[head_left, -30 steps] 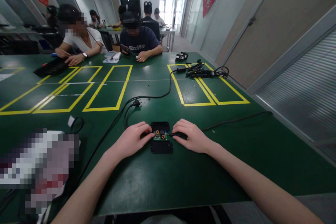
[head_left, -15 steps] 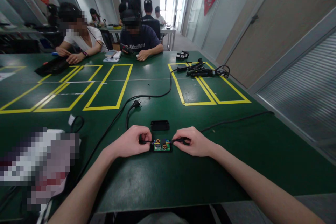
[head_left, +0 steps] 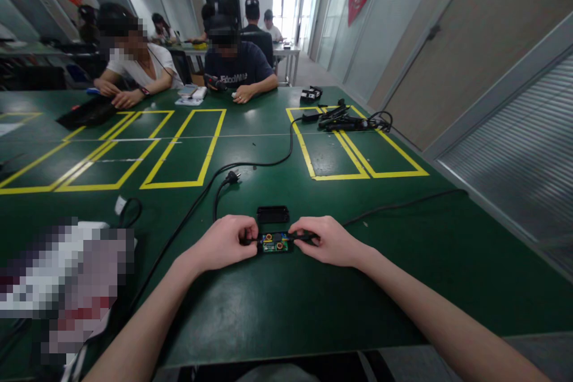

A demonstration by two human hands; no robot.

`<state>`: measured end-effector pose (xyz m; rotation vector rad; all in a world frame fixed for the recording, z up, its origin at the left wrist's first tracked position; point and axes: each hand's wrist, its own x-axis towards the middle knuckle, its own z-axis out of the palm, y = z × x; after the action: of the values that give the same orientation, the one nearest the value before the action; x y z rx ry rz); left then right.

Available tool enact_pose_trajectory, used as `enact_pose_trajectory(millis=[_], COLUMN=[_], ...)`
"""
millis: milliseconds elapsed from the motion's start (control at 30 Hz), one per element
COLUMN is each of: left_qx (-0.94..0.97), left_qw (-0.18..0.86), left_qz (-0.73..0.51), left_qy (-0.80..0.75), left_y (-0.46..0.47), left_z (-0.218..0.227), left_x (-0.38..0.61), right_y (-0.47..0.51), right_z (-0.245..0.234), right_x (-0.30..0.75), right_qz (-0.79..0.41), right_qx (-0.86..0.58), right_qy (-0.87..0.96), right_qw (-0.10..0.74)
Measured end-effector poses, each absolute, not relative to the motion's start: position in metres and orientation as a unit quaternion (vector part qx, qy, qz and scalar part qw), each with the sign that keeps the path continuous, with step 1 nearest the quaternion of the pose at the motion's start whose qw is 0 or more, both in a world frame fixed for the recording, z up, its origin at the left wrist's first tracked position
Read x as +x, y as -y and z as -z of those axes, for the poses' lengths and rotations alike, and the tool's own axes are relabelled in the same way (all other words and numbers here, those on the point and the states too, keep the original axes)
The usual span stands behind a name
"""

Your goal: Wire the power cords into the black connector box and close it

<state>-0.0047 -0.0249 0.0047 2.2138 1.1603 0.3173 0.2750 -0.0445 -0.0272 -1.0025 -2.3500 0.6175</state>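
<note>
A small green circuit board (head_left: 274,243) with copper coils sits in a black case half on the green table (head_left: 277,304). My left hand (head_left: 226,243) is closed, pinching the black cable at the board's left end. My right hand (head_left: 326,240) is closed on the black cable at its right end. The other black case half (head_left: 273,213) lies just behind the board, apart from both hands. The cable (head_left: 398,205) from my right hand runs off to the right.
A black power cord with a plug (head_left: 231,177) curves across the table behind my hands. Yellow tape rectangles (head_left: 183,149) mark the tabletop. Black tools and cables (head_left: 347,122) lie far right. Two people sit opposite at the far edge. A blurred object lies at the near left.
One second ago the board lay between two case halves. My hands lifted it by its cables toward me, then set it into the nearer case half.
</note>
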Motion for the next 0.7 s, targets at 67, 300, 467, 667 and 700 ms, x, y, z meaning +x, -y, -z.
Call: enact_pose_trajectory(millis=[67,300,467,667,700], left_qx=[0.838,0.856,0.856,0.874,0.876], left_qw=[0.305,0.293,0.307,0.228,0.215], left_qz=[-0.134,-0.166,-0.157,-0.166,-0.173], left_qy=[-0.431,-0.392,-0.385,-0.395,-0.396], left_y=[0.0246,0.0251,0.0257,0.0268,0.0270], left_z=[-0.0029,0.0004,0.0011,0.0025,0.0031], left_x=[-0.0055,-0.0047,-0.0024,-0.0035,-0.0040], right_y=[0.0449,0.0430,0.0435,0.0428,0.0419], right_z=[0.0263,0.0269,0.0233,0.0281,0.0298], right_x=[0.2747,0.2732,0.2715,0.2687,0.2686], right_qz=[-0.223,-0.198,-0.216,-0.214,-0.202], right_qx=[-0.350,-0.293,-0.311,-0.367,-0.387], right_qy=[0.869,0.884,0.886,0.849,0.839], right_qw=[0.270,0.305,0.267,0.313,0.325])
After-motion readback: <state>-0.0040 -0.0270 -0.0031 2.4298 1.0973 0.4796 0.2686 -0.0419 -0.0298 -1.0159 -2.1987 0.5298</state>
